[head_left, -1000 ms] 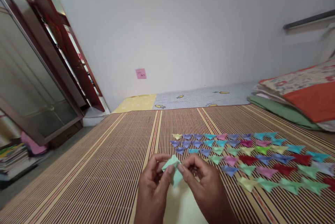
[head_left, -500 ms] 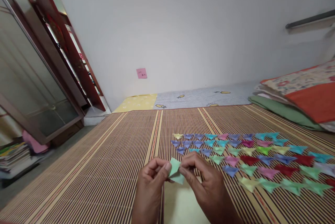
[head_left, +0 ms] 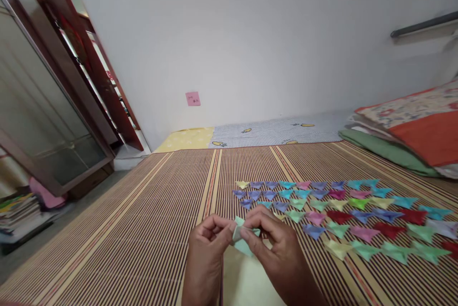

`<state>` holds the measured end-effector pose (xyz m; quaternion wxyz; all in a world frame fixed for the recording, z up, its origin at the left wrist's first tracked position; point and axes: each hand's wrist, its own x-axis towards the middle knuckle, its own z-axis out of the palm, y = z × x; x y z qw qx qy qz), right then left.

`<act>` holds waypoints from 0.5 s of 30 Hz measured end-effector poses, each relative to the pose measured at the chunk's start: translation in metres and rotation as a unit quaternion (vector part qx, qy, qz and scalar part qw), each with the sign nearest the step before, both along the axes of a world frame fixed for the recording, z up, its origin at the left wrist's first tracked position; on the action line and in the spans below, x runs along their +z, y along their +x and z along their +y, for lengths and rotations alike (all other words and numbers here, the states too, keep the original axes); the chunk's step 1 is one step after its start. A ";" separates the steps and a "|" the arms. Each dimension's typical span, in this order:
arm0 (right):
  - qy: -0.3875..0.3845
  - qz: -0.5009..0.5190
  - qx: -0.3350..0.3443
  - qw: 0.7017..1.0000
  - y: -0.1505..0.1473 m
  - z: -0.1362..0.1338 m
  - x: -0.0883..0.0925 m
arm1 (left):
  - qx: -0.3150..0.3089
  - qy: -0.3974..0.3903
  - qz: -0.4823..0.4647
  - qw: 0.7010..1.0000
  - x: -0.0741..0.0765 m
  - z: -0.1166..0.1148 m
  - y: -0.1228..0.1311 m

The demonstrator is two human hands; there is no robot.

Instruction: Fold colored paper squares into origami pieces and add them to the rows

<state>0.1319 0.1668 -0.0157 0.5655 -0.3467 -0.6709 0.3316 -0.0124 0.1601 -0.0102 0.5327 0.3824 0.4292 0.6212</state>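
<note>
Mint-green paper (head_left: pixel 244 248), partly folded, is held between both hands over a pale sheet (head_left: pixel 246 278), well short of the striped mat's (head_left: pixel 150 210) far edge. Left hand (head_left: pixel 209 244): thumb and index finger pinched together on the paper's left side. Right hand (head_left: pixel 274 244): thumb and index finger pinched on its right side, remaining fingers curled. Rightward, rows of folded paper pieces (head_left: pixel 338 217) lie on the mat; stacked fabric items (head_left: pixel 422 141) lie near its far right corner.
</note>
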 end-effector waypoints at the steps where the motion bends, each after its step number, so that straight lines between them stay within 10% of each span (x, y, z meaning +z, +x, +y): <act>1: 0.000 -0.002 -0.011 1.000 -0.002 0.000 0.000 | -0.007 0.002 -0.002 1.000 0.001 0.000 0.000; 15: 0.032 -0.062 -0.132 0.989 -0.016 -0.008 -0.007 | -0.024 0.033 0.036 0.999 0.004 -0.004 -0.004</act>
